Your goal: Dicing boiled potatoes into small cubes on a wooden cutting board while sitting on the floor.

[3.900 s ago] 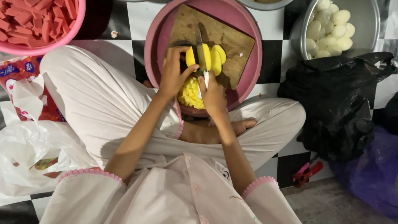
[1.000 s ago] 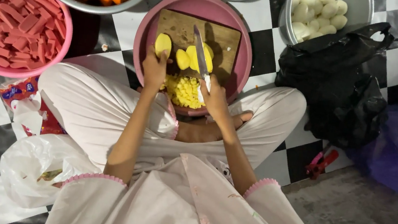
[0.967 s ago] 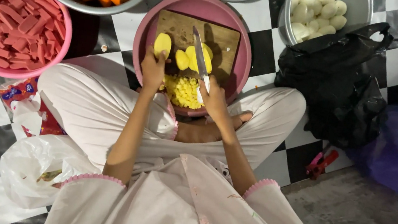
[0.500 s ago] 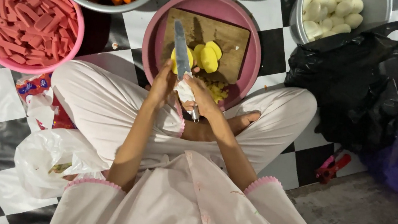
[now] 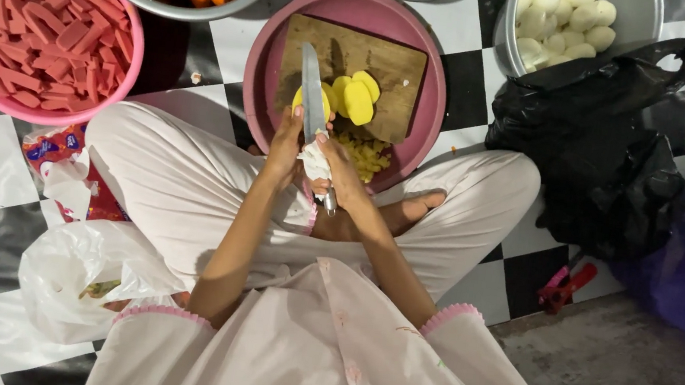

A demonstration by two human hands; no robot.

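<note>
Both hands, the left hand (image 5: 286, 144) and right hand (image 5: 343, 175), clamp the knife (image 5: 312, 103) together above the cutting board (image 5: 349, 71); beside the board lie diced potato (image 5: 363, 153), on it uncut slices (image 5: 352, 98).

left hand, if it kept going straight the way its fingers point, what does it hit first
The left hand points up the picture, beside the knife. It would likely meet the yellow slices on the wooden cutting board first, though depth is hard to judge from above.
</note>
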